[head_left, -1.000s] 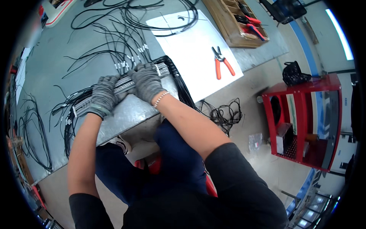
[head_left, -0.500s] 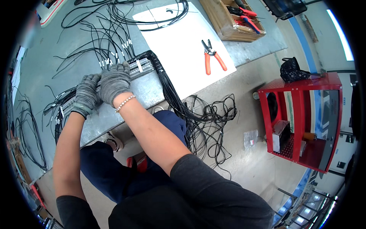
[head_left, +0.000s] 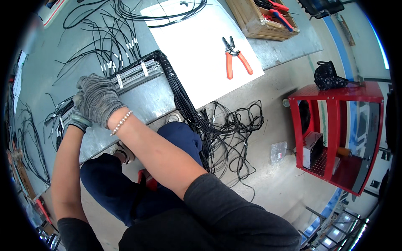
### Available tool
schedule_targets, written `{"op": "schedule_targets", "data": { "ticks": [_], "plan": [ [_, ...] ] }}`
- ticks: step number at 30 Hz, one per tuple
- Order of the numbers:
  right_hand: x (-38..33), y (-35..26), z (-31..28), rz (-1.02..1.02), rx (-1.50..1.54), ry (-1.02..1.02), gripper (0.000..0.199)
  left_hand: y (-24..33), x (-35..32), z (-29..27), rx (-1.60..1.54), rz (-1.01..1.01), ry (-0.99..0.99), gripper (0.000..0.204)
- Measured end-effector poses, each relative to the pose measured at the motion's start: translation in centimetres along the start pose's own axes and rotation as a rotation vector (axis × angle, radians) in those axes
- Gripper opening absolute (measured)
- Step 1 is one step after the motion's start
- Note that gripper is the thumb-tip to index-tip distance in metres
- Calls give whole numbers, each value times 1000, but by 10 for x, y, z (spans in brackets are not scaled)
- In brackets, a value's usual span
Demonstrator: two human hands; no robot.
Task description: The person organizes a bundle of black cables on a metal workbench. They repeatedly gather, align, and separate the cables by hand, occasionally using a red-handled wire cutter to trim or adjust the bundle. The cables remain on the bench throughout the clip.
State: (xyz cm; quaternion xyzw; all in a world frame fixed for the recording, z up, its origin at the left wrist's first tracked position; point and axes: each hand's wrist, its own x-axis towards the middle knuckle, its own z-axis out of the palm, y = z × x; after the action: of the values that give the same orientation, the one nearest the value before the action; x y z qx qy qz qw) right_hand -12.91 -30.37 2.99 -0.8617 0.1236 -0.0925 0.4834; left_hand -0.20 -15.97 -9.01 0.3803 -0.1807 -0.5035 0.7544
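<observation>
**Workshop floor and bench, seen from my remote seat**

I see a grey metal workbench (head_left: pixel 289 46) over a pale concrete floor (head_left: pixel 272 188). A red metal shelf unit (head_left: pixel 335 125) stands at the right, with a blue floor stripe (head_left: pixel 335 35) beyond it. A wooden tray (head_left: pixel 255 23) sits on the bench. Lighting is bright and even.

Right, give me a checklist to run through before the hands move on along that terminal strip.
1. Right hand gloved, on the terminal strip: ok.
2. Left hand grip: cannot tell, mostly hidden under the right.
3. Black cable bundle runs off the table edge to the floor: ok.
4. Loose labelled wires seated in the strip: cannot tell.
5. Orange pliers on the white sheet, free: ok.
</observation>
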Motion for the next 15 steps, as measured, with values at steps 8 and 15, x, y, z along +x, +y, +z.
{"op": "schedule_targets", "data": {
  "ticks": [8, 15],
  "plan": [
    [7, 2, 11, 23, -67, -69, 34, -7, -10, -54, 153, 16, 173, 33],
    [7, -5, 2, 6, -86, -77, 32, -2, -13, -50, 223, 15, 209, 33]
  ]
}}
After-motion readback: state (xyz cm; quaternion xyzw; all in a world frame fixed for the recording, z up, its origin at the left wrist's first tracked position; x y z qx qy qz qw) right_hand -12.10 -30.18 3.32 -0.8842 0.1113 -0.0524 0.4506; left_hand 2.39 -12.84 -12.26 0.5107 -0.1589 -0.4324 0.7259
